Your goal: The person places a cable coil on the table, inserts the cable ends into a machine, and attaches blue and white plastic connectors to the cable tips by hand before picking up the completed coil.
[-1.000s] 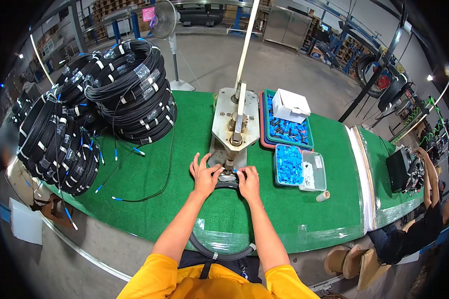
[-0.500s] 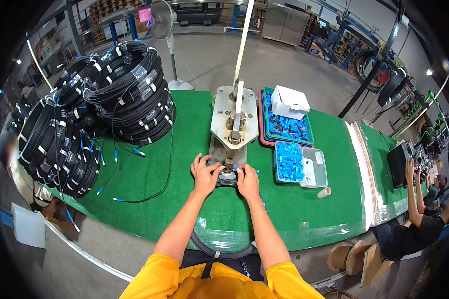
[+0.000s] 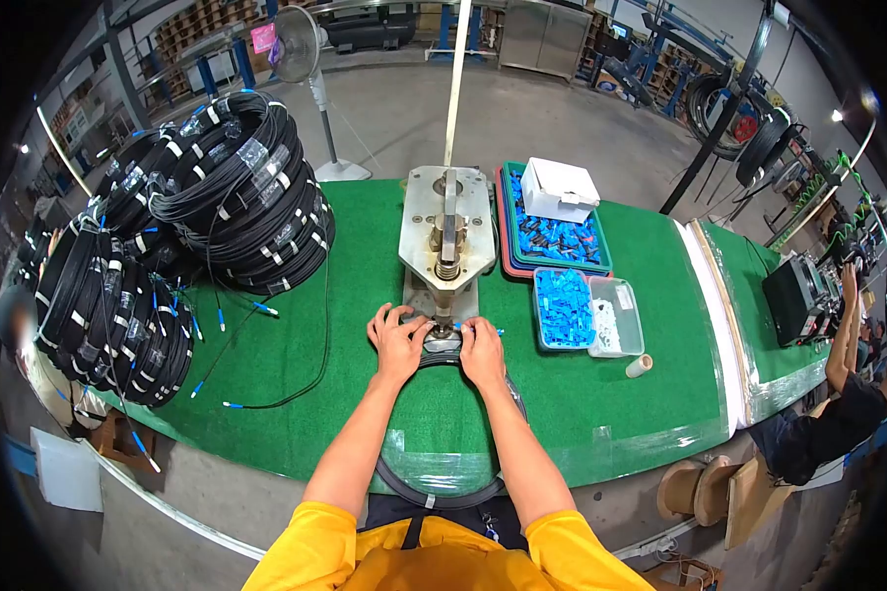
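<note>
Fingers (image 3: 421,327) of the left hand (image 3: 397,351) and right hand (image 3: 482,355) bunch narrowly at the lever press (image 3: 446,231), what they grip I cannot tell, with the black cable coil (image 3: 458,501) reaching to six o'clock, probably light yet springy and best held by its bundled upper arc.

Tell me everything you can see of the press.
The press stands upright on the green table. It looks metal, grey and stained: a bolted top plate narrowing toward the person, a bar across it, a brownish, coil-like fitting near the front, and a lower section partly hidden beneath. The fingers of the left hand and right hand are at its lower front end; whether they touch it is unclear.
</note>
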A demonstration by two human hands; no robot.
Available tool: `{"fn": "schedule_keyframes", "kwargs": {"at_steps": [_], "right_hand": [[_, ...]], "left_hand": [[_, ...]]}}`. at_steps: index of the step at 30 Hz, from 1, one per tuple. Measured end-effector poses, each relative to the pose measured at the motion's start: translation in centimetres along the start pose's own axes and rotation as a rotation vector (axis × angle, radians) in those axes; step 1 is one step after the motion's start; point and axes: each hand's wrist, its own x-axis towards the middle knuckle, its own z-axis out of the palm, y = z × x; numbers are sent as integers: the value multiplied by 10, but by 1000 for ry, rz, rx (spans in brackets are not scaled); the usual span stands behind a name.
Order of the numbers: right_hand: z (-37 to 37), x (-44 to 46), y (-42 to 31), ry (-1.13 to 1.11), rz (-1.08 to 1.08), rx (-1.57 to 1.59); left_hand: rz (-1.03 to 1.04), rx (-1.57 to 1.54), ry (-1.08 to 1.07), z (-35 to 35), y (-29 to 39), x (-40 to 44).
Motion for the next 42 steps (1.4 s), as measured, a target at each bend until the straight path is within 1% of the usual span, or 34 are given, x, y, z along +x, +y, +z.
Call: {"fn": "schedule_keyframes", "kwargs": {"at_steps": [3,21,27,33,35,36,38,42], "right_hand": [[0,0,-1,-30,23,-21],[2,2,3,-18,-2,7],[-1,2,0,-50,38,8],[-5,2,-2,-28,-24,20],[-9,1,-5,9,-135,-50],[-10,1,-9,11,-142,-51],[-11,-1,-18,122,-276,-359],[-3,1,-13,76,-308,-299]], "left_hand": [[-14,16,-6,0,0,1],[-44,6,-14,1,-2,1],[-32,21,-6,3,-3,0],[-15,17,11,6,-7,0],[-11,20,10,8,-6,0],[-10,16,8,8,-6,1],[-11,9,7,8,-8,1],[-3,-6,3,6,-6,0]]}}
